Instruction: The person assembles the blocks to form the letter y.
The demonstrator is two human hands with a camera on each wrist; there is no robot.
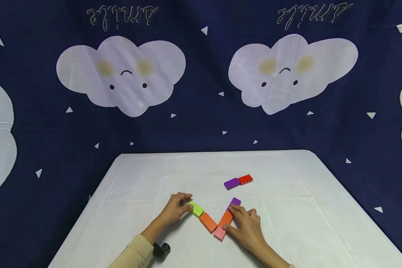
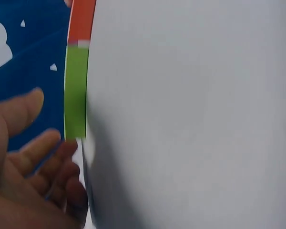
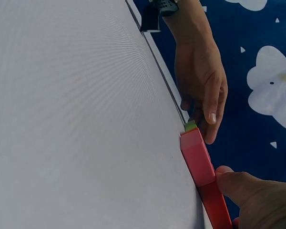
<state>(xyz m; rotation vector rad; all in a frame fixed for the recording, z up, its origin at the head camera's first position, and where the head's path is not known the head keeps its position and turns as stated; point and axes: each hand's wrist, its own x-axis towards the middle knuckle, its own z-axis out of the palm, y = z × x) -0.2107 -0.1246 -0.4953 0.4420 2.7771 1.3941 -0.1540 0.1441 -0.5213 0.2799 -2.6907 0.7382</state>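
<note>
Small rectangular blocks lie end to end in a V on the white table. Its left arm is a lime green block (image 1: 197, 209) and an orange block (image 1: 208, 222); a pink block (image 1: 219, 233) forms the point. Up the right arm run another orange block (image 1: 226, 219) and a purple block (image 1: 235, 202). My left hand (image 1: 175, 209) is at the outer end of the green block, thumb and fingers spread apart. Along the right arm lies my right hand (image 1: 249, 229), its thumb touching near the pink-orange joint and its fingertips at the purple block.
Behind the V, a second purple block (image 1: 232, 184) and a red block (image 1: 245, 179) with white dots on its side lie end to end. A black device (image 1: 162, 251) is at the left wrist. Dark blue cloth with white clouds (image 1: 120, 74) hangs beyond the table (image 1: 288, 178).
</note>
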